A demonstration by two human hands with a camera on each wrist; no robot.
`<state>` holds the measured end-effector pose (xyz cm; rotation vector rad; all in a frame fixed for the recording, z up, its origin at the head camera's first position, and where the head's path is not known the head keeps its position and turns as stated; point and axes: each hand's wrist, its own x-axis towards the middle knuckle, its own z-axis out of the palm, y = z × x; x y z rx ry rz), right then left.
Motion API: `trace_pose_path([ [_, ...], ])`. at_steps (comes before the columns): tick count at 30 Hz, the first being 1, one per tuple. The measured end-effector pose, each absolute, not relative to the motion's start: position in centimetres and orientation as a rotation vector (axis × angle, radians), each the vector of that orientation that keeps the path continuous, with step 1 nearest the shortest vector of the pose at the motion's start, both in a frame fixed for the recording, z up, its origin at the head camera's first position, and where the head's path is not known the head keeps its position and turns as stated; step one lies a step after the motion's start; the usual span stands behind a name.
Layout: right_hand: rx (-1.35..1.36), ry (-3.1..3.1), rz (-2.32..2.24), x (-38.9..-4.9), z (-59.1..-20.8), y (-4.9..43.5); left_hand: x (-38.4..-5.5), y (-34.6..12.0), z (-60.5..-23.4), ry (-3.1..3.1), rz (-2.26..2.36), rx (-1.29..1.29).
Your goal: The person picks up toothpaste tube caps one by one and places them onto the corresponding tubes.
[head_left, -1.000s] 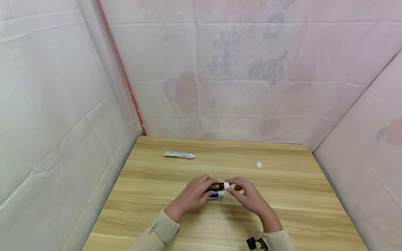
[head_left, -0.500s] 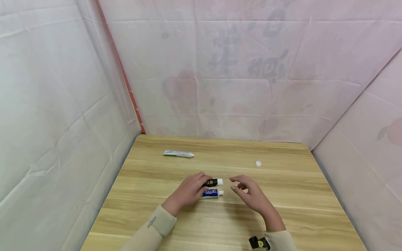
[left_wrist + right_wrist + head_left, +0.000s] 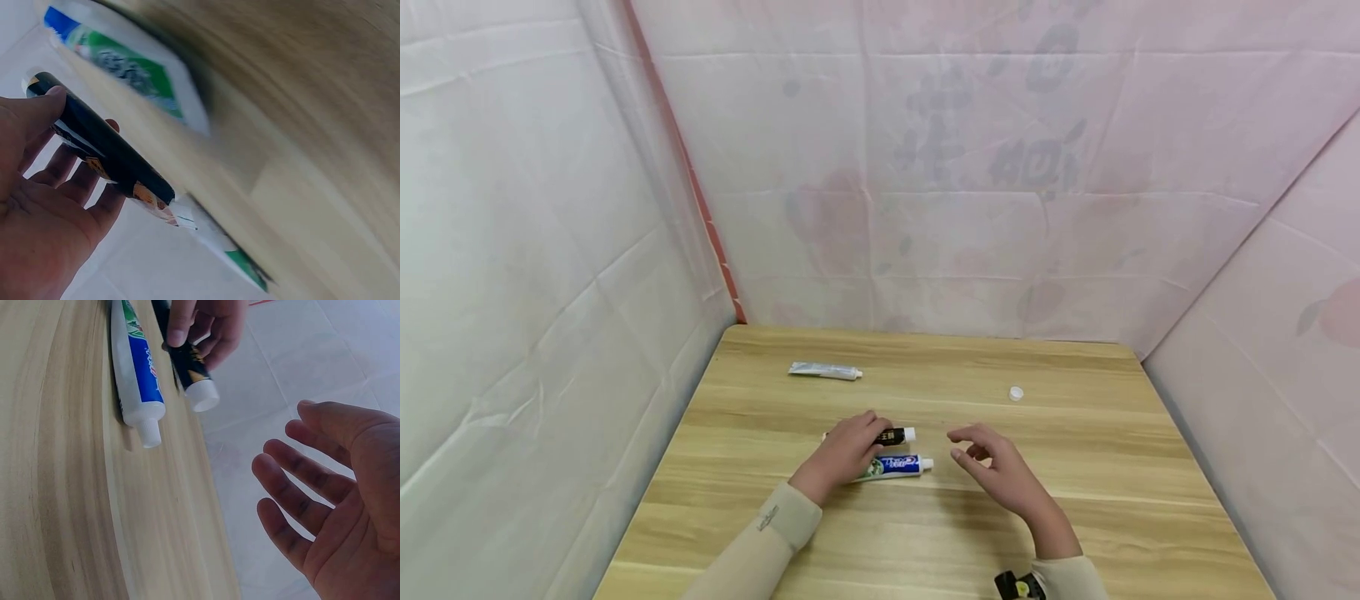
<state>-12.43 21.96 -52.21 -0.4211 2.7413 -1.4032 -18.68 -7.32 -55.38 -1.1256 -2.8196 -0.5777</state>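
My left hand point(image 3: 844, 450) grips a black toothpaste tube point(image 3: 892, 436) with gold lettering, its white cap pointing right. In the left wrist view, thumb and fingers wrap round this black tube point(image 3: 103, 140). Just nearer to me lies a blue, white and green toothpaste tube point(image 3: 898, 466) on the table, its narrow white nozzle end to the right. My right hand point(image 3: 997, 468) hovers to the right of both tubes, fingers loosely bent and holding nothing. The right wrist view shows the white cap point(image 3: 202, 395) on the black tube, apart from my right fingers.
A pale silvery toothpaste tube point(image 3: 825, 371) lies toward the back left of the wooden table point(image 3: 1075, 442). A small round white cap point(image 3: 1016, 393) rests at the back right. Fabric walls point(image 3: 955, 250) enclose the table at the back and both sides.
The right fingers, at the white end of the black tube a second ago, have come off it. My left hand has moved left with the tube, uncovering more of the blue one.
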Motion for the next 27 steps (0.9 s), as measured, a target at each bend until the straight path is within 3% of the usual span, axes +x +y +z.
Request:
trace_pose_path([
  [27, -0.398, 2.690, -1.352, -12.1, -52.2, 22.2, -19.6, -7.7, -57.6, -2.969, -0.464, -1.019],
])
